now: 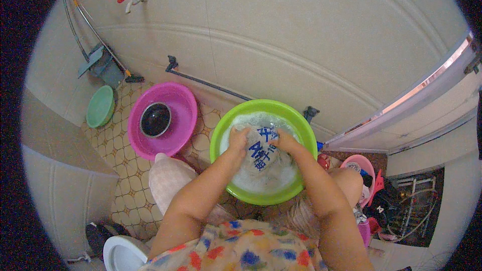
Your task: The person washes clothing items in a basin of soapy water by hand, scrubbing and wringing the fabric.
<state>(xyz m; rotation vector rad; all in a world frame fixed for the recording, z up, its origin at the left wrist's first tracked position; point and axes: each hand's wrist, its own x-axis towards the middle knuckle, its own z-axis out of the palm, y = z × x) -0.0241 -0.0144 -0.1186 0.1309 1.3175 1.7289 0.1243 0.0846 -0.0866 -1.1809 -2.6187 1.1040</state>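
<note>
A bright green basin (264, 200) of sudsy water stands in front of me, between my knees. In the suds lies a pale, wet cloth (263, 153) with dark blue printed marks. My left hand (240, 139) is closed on the cloth's left side, its fingertips partly hidden by foam. At the opposite side my right hand (284, 141) grips the same cloth, thumb and fingers bent around its edge. The cloth is spread between both hands at the water's surface, and its lower part blurs into the suds.
Left of the green basin is a pink basin (188, 108) holding a dark round vessel (155, 119). Farther left are a pale green basin (101, 106), a dustpan (106, 68) and a broom (134, 78). A red-handled tap (134, 1) juts from the wall. A pink tub (369, 165) stands right.
</note>
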